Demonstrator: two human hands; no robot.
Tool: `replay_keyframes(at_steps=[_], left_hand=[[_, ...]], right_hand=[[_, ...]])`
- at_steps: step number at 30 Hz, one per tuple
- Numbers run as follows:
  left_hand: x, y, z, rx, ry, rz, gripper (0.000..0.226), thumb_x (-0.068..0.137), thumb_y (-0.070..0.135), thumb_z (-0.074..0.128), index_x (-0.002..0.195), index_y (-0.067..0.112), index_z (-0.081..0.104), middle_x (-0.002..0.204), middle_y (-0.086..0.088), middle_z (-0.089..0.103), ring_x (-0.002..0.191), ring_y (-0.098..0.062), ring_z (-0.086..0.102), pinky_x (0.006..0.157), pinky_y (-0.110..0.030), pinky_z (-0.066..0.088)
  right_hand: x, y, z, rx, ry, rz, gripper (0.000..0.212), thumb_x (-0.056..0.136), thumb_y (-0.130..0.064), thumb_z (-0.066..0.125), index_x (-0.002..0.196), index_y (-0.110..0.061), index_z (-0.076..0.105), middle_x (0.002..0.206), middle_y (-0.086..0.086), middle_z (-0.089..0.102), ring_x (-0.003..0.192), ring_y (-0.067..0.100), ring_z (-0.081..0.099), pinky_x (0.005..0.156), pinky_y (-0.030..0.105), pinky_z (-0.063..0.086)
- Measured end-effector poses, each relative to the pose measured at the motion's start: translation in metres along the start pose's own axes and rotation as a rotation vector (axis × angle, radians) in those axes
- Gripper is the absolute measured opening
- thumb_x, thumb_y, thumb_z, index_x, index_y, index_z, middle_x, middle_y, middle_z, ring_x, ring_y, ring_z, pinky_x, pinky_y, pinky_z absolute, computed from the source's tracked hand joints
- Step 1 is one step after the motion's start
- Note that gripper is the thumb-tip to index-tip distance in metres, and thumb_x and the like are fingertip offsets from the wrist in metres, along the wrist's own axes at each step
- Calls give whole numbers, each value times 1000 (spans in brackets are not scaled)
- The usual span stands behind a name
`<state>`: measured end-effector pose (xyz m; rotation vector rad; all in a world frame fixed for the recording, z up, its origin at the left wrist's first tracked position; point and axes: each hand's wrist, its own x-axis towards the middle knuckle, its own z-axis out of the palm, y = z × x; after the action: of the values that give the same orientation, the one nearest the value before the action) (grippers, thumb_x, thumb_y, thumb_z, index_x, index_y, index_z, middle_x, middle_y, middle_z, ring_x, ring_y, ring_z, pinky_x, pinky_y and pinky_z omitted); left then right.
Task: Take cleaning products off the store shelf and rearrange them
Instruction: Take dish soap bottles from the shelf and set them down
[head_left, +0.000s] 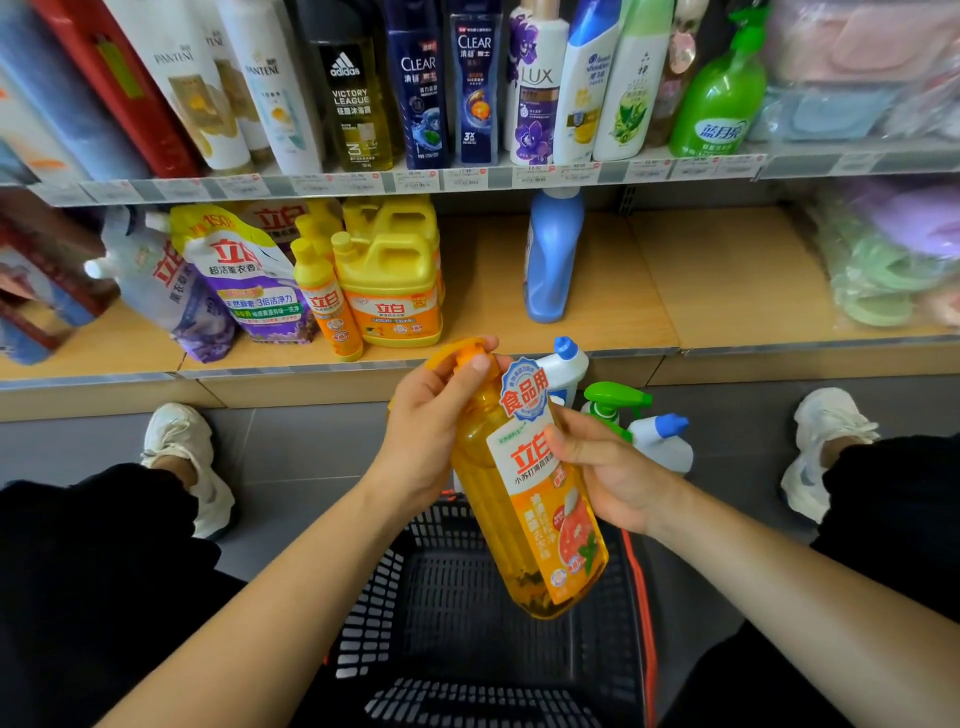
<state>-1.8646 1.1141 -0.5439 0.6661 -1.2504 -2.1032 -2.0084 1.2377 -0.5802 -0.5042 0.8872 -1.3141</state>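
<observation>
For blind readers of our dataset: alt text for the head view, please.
A person's left hand grips the pump neck and right hand the label side of a tilted orange pump bottle, above a black basket. Behind, the lower shelf holds yellow jugs and a blue bottle; shampoos stand above.

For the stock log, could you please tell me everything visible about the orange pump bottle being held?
The translucent orange plastic pump bottle holds amber liquid, with an orange pump head, a white-and-orange label and a blue-edged tag at its neck. It tilts, pump toward the wooden shelf, above a black plastic basket. The left hand grips its pump and neck; the right hand holds its label side.
</observation>
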Motion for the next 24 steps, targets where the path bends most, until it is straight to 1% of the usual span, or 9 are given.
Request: replay_keyframes(at_steps=[2, 5, 9, 13, 15, 17, 20, 22, 24], left_hand=[[0, -2, 1, -7, 44, 8, 25, 84, 25, 68, 106, 14, 73, 108, -11, 75, 96, -24, 73, 75, -31, 60], [1, -3, 0, 29, 107, 77, 41, 84, 23, 69, 123, 11, 62, 110, -11, 74, 102, -27, 72, 84, -40, 61], [-2, -5, -4, 123, 91, 218, 39, 97, 34, 57, 132, 17, 59, 115, -15, 72, 110, -30, 70, 89, -43, 60], [0, -5, -10, 241, 87, 293, 42, 101, 33, 47, 137, 14, 57, 120, -13, 72, 116, -29, 67, 90, -39, 60], [2, -5, -13, 284, 60, 285, 49, 103, 37, 41, 143, 10, 50, 125, -12, 70, 120, -26, 66, 93, -37, 58], [5, -4, -15, 271, 51, 237, 55, 105, 42, 34, 147, 11, 47, 128, -11, 69, 123, -25, 64, 100, -42, 55], [9, -4, -18, 148, 41, 116, 54, 103, 44, 35, 147, 16, 48, 135, -11, 65, 129, -29, 60, 112, -56, 42], [11, -5, -19, 102, 16, 77, 52, 102, 44, 37, 147, 19, 50, 138, -11, 63, 132, -31, 56, 116, -59, 37], [10, -8, -19, 80, -15, 78, 52, 103, 43, 37, 148, 20, 47, 141, -9, 61, 133, -30, 56, 115, -57, 39]], right_hand=[[1, 2, 1, -5, 12, 6, 59, 76, -37, 86, 128, -18, 67, 133, 17, 65, 120, 31, 64, 93, 41, 55], [3, 5, 0, 12, 36, 21, 58, 76, -39, 85, 127, -19, 68, 132, 16, 65, 120, 31, 65, 91, 40, 56], [6, 7, -1, 14, 49, 35, 59, 74, -42, 87, 125, -18, 69, 130, 16, 67, 118, 31, 66, 90, 40, 56], [7, 6, -1, 22, 60, 39, 61, 71, -42, 88, 123, -17, 71, 128, 16, 68, 116, 30, 67, 89, 40, 57], [7, 6, -1, 24, 69, 39, 60, 70, -44, 89, 121, -17, 72, 127, 15, 69, 115, 30, 68, 88, 40, 57], [7, 5, -1, 35, 75, 36, 58, 69, -45, 89, 118, -18, 74, 125, 14, 70, 113, 28, 69, 87, 39, 58], [7, 4, -3, 62, 90, 32, 58, 68, -45, 89, 118, -18, 74, 124, 14, 70, 112, 28, 69, 87, 39, 58], [7, 3, -4, 61, 98, 26, 58, 69, -45, 89, 118, -18, 74, 124, 14, 70, 112, 28, 69, 87, 39, 58], [7, 3, -5, 38, 101, 17, 57, 70, -45, 88, 118, -18, 74, 125, 14, 70, 113, 28, 69, 87, 39, 58]])
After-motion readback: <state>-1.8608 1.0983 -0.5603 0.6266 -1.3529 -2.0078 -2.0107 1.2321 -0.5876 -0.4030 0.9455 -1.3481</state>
